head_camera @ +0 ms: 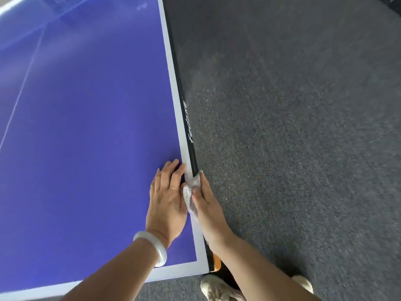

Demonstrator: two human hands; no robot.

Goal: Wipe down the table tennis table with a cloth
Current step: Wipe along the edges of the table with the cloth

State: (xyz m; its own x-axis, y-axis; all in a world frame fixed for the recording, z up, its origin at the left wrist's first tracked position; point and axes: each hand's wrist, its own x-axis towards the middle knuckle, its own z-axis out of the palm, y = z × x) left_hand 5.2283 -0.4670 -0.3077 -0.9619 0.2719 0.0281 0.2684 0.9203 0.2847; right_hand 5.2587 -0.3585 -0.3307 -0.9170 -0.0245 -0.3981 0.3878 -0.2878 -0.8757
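Observation:
The blue table tennis table fills the left of the view, with a white border line and a black side rail along its right edge. My left hand lies flat on the blue top near the right edge, fingers straight, a pale bangle on its wrist. My right hand grips a crumpled white cloth against the table's right edge, thumb on top and fingers down over the black rail. The cloth sits between my two hands and is partly hidden by them.
Dark grey carpet covers the floor to the right of the table. The net shows blurred at the far top left. My light shoes stand by the table's near right corner, beside an orange corner piece.

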